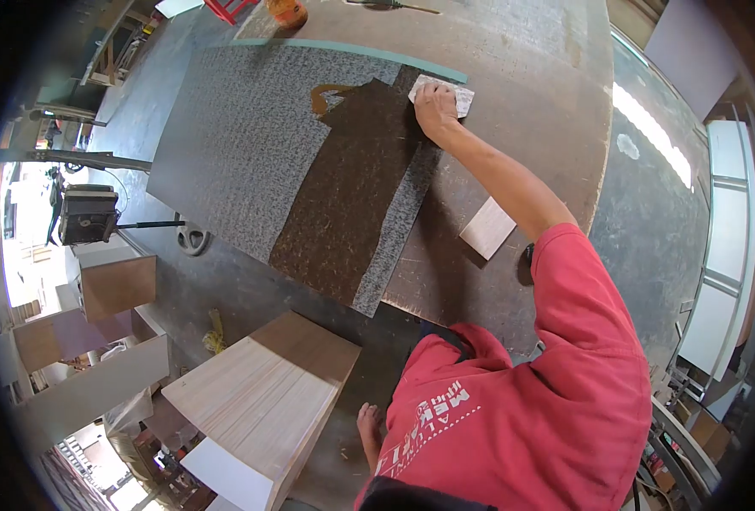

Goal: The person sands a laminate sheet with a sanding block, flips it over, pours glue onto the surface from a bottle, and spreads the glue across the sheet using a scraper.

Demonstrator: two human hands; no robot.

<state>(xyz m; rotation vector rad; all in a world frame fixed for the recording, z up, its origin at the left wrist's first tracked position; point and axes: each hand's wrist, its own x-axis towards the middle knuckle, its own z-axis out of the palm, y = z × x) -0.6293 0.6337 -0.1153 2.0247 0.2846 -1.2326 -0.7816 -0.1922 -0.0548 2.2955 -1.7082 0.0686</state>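
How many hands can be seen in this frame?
2: the right hand on a white piece at the speckled sheet's edge, and the left hand low beside the red shirt.

Speckled grey sheet, laid flat and partly coated brown.
A dark brown coating is spread near the frame's centre, an amber streak left at its upper left; a pale flat spreader, partly hidden, is held at the sheet's upper-right end.

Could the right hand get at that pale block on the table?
Probably yes: the pale block lies close by on the table, nothing visible on top. But the right hand grips a white piece, so may need freeing first.
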